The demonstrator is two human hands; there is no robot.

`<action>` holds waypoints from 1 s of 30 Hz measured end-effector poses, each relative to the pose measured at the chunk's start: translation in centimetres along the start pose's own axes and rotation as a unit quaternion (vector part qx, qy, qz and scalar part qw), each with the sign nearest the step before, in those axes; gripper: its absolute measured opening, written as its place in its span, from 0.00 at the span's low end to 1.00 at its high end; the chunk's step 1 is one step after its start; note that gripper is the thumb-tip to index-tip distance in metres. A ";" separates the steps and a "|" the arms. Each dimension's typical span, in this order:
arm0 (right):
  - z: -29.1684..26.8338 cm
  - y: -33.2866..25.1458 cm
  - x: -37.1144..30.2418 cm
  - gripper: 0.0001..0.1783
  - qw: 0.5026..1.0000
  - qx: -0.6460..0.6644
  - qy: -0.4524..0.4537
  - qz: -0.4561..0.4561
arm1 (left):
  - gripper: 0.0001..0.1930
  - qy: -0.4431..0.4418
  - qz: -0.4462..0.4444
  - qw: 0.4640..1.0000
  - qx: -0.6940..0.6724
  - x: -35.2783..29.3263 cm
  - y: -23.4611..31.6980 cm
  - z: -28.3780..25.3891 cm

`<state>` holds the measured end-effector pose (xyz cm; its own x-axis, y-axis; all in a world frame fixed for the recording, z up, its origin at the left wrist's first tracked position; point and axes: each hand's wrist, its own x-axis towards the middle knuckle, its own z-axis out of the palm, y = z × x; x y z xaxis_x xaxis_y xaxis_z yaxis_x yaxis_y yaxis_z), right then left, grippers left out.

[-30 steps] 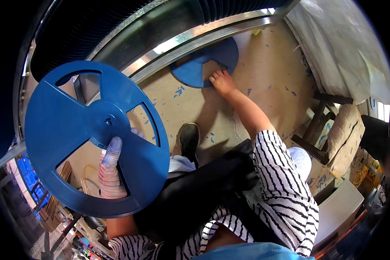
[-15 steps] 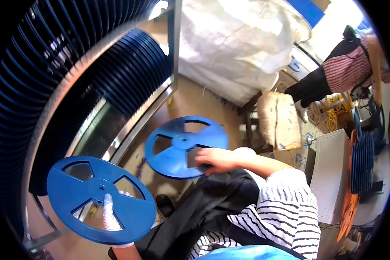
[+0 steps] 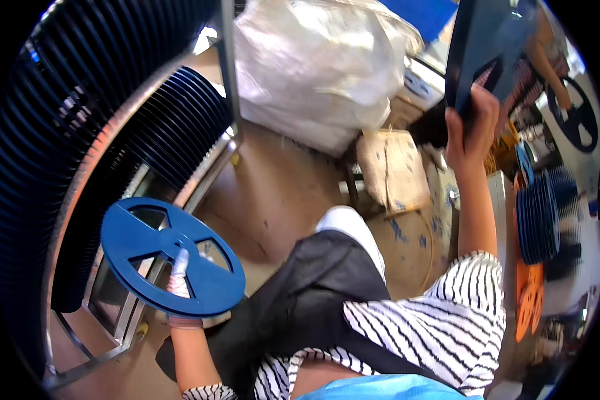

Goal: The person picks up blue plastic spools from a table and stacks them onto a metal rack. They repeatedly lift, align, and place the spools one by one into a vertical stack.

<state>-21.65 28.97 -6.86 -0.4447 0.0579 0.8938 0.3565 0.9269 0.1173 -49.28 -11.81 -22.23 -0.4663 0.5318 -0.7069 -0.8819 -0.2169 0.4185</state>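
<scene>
My left hand (image 3: 178,280), in a light striped glove, reaches up through a cut-out of a blue plastic reel (image 3: 150,248) and grips it with the thumb by its centre. The reel is tilted beside the rack at my left. Raised at the upper right, my bare right hand (image 3: 475,130) has its fingers around a second blue reel (image 3: 487,40), seen nearly edge-on and cut off by the view's rim. Part of its grip is hidden behind the reel.
A metal rack (image 3: 228,100) holds rows of dark blue reels (image 3: 173,120) on the left. Ahead are a large white sack (image 3: 307,73) and a padded stool (image 3: 393,170). Stacked blue reels (image 3: 537,223) and orange reels (image 3: 530,303) are at right. A co-worker's hand (image 3: 564,100) touches a dark reel (image 3: 573,123).
My right hand has lifted its reel from above my lap up to the upper right. My left hand's reel has risen slightly, still held. The view has shifted right.
</scene>
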 end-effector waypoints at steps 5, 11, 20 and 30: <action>1.6 0.7 -11.0 0.22 0.964 -0.096 -0.152 0.197 | 0.14 0.011 0.018 1.000 0.005 -0.5 -0.8 0.8; 1.1 -5.9 -27.0 0.20 0.788 0.130 -0.582 0.151 | 0.16 0.021 0.056 0.997 0.045 0.1 -1.0 0.7; -6.2 -1.7 -4.7 0.31 0.994 -0.039 -0.066 -0.074 | 0.16 0.000 0.020 0.999 0.027 2.2 -0.3 -1.2; 5.6 16.3 17.3 0.24 0.976 0.072 -0.110 0.172 | 0.10 -0.075 0.055 0.995 0.024 3.4 -1.2 -1.5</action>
<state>-28.17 47.14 8.08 -0.4904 0.4391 0.7528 0.4040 0.8799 -0.2501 -49.94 -11.02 -25.99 -0.5406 0.6238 -0.5645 -0.8204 -0.2423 0.5179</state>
